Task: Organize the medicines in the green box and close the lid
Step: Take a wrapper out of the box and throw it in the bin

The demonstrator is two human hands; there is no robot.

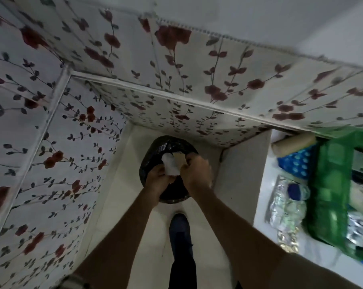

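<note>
Both my hands reach down over a black-lined waste bin (155, 151) on the floor. My left hand (156, 180) and my right hand (197, 172) together grip a crumpled white wad (171, 166), with a bit of tan card beside it, right above the bin's mouth. The green box (332, 197) stands open on the white counter (259, 213) at the far right, with silvery medicine strips (359, 228) inside. More foil strips (284, 207) and a blue-capped bottle (297, 191) lie on the counter beside the box.
A blue patterned pack (297, 163) and a tan roll (293, 143) lie behind the box. Floral-papered walls close in at left and behind the bin. My dark shoe (179, 228) stands on the pale floor just before the bin.
</note>
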